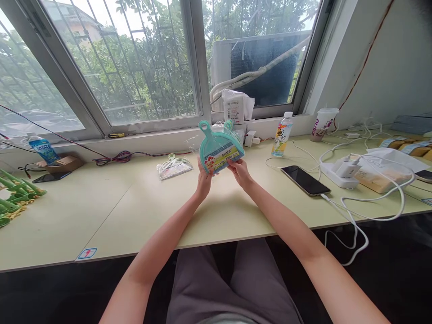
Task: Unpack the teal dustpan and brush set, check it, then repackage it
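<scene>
A mint-green mini dustpan [216,140] with a printed label is held up above the table, handle pointing up and slightly left. Clear plastic wrap shows around it. My left hand [204,180] grips its lower left edge, and my right hand [240,172] has its lower right edge, thumb on the front. Behind it, at the upper right, part of another mint-green piece shows, mostly hidden. To the left on the table lies a second wrapped set [174,167], in clear plastic with a pale green handle.
On the right are a drink bottle [282,135], a lidded cup [324,125], a phone [305,181] and a white power strip [339,174] with loose cables. A blue-labelled bottle [44,149] and green plant stalks [16,198] stand left. The window sill [158,137] bounds the back.
</scene>
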Motion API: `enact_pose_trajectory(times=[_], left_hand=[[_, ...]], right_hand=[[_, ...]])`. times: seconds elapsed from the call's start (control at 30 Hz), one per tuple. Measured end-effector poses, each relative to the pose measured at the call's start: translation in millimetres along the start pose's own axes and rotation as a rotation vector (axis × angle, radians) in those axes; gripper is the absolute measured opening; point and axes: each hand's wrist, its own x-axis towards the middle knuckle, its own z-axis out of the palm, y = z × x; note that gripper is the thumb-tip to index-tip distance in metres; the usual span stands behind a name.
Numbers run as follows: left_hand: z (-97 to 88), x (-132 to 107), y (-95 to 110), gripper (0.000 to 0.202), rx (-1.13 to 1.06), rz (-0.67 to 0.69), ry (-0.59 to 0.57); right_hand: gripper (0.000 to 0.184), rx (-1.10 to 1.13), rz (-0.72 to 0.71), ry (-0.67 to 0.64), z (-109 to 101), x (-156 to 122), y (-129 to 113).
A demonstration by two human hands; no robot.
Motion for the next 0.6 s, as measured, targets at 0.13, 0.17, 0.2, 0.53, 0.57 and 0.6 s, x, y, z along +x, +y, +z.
enact_pose_trajectory(times=[0.13,0.17,0.2,0.53,0.57,0.6], left_hand=[[8.3,1,-5,0.078,-0.122,-0.063,-0.144],[8.6,1,-5,0.072,-0.145,-0.070,-0.145],[7.6,3,-4,0.065,-0.156,-0.083,-0.125],[-16.8,11,-4,0.059,-0.285,-0.164,-0.071],[-16.4,10,-6,0.060,-0.285,-0.195,-0.075],[-16.1,10,-8,0.061,-0.282,-0.218,-0.079]], right_hand=[[0.030,0.003,-0.041,0.052,-5,5,-2],[0.030,-0.002,-0.039,0.058,-6,5,-2],[0.030,-0.005,-0.032,0.057,-7,6,-2],[0.024,-0.032,0.121,0.105,-2,0,17],[0.024,-0.039,0.128,0.133,-3,1,18],[0.024,-0.042,0.133,0.149,-4,2,19]])
